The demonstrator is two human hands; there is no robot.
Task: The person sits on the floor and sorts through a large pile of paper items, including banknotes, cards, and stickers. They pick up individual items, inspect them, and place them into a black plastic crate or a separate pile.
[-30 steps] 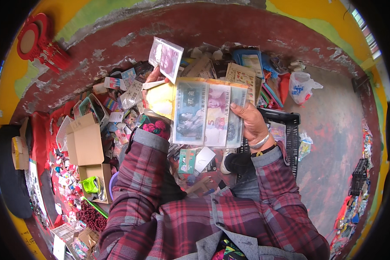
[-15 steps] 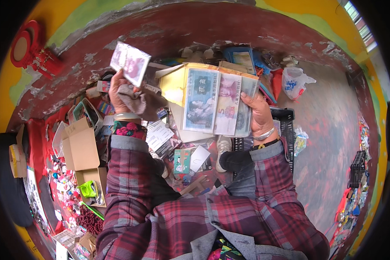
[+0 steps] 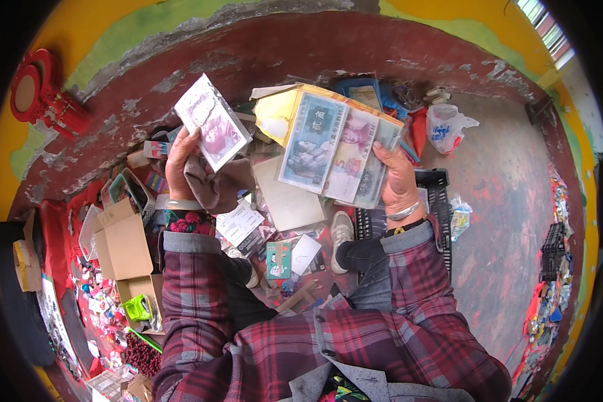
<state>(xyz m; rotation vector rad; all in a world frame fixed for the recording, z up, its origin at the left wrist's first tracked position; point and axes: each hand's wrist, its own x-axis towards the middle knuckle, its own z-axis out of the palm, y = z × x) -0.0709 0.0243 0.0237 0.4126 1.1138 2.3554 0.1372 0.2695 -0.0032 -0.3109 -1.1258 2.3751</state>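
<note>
**Grasping on both sides**

From afar I see, over the littered floor (image 3: 496, 208), a wide banknote pack (image 3: 315, 144), tilted, the right hand (image 3: 398, 175) pinching its right edge. The left hand (image 3: 179, 164) grips a smaller packet (image 3: 214, 124). Brown cloth (image 3: 214, 187), possibly held too, hangs by that palm.

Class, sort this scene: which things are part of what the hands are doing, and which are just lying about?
In hand:
pinkish sleeved packet, left hand
brown cloth, same hand
pack of banknote-style sheets, right hand

Lying about:
cardboard box
white plastic bag
black crate
bright green plastic item
</note>
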